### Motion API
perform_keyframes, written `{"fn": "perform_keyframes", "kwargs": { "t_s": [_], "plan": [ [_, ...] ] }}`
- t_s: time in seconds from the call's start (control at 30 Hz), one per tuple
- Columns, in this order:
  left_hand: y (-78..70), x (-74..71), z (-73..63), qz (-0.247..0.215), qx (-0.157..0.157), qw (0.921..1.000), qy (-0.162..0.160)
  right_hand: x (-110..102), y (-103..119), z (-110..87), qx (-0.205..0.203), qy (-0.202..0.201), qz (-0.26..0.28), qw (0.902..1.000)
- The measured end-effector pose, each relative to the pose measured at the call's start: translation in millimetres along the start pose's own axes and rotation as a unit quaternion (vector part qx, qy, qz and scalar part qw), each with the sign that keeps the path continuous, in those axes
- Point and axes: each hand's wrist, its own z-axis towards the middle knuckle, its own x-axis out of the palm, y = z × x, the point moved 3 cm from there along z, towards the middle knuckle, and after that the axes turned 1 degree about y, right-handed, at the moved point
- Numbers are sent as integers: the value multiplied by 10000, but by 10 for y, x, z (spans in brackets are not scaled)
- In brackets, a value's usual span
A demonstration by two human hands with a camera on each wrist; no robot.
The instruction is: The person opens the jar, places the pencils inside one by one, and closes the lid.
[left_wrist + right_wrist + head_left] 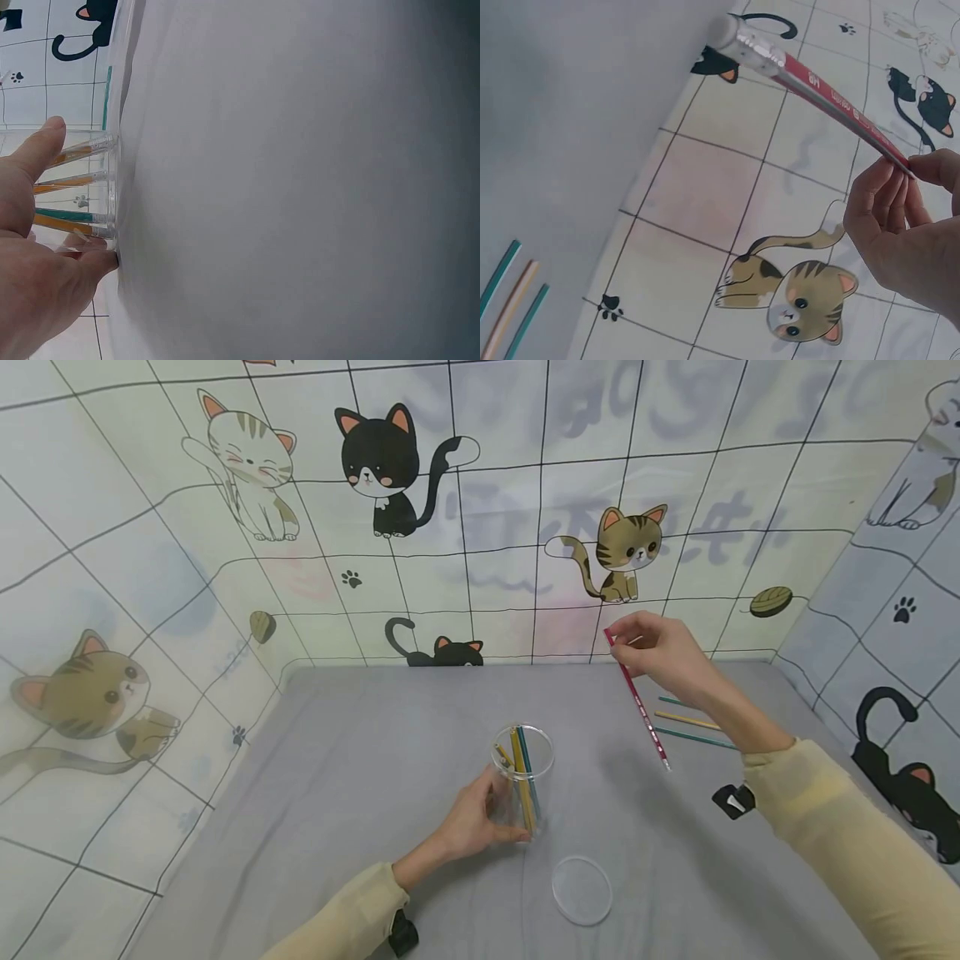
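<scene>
While a lid (pixel 582 891) and pencils (pixel 682 720) lie nearby, the left hand (pixel 474 820) grips a cup (pixel 510 802), the right (pixel 662 649) another pencil (pixel 641 704).

- Left grip (pixel 471 817) held a cup (pixel 510 800) of pencils (pixel 517 752).
- Right grip (pixel 664 653) pinched a red pencil (pixel 640 704) right of the cup.
- Clear disc (pixel 582 891) lay in front of the cup.

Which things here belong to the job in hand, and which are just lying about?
Job, judging by the hands:
red pencil, pinched by right hand
clear jar holding pencils, gripped by left hand
probably three loose pencils and round clear lid

Just there, apparently:
gray cloth
cat-print backdrop
</scene>
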Motion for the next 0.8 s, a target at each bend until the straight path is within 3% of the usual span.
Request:
{"fn": "perform_keyframes", "kwargs": {
  "t_s": [0.47,0.8],
  "plan": [
    [1,0,-12,138,-47,9999,0,168,483,33,-175,-218,536,9982],
    [-1,-4,-16,197,11,9998,-50,296,816,99,-655,-456,1175,9899]
  ]
}}
